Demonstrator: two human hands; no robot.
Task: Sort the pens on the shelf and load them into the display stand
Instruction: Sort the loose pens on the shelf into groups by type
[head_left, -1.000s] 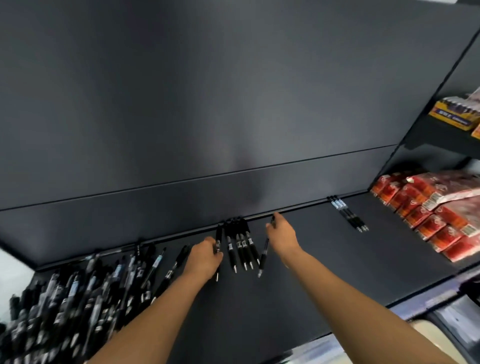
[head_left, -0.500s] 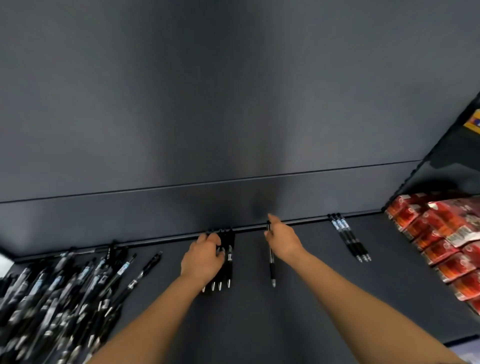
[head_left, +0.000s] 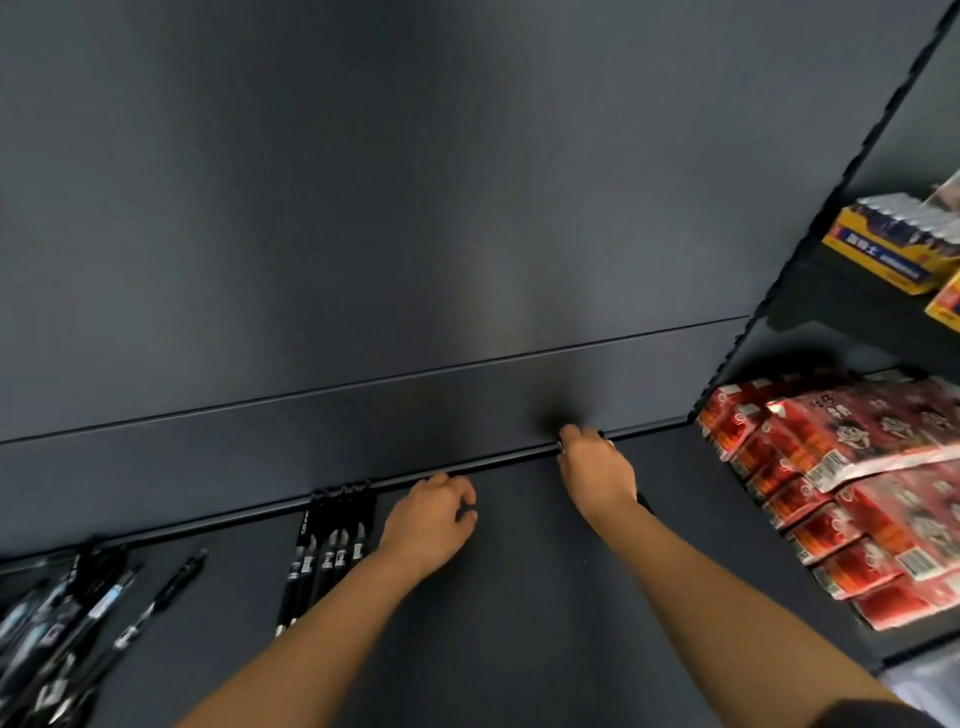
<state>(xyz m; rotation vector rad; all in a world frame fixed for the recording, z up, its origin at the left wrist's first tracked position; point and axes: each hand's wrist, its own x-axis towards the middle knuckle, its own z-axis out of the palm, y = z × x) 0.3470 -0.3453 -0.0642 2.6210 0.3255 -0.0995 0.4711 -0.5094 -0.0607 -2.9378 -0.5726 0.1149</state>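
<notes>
Left hand (head_left: 428, 525) off pens (head_left: 332, 545) (now beside them)

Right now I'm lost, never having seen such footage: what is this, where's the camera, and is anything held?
No machine here: a person's two bare hands, filmed from a camera worn on the head, looking down at a dark shelf. A row of black pens lies left of the left hand, which looks loosely curled and empty. A loose pile of pens lies far left. The right hand reaches the shelf's back edge; whether it holds something is hidden. Red packs sit right.
</notes>
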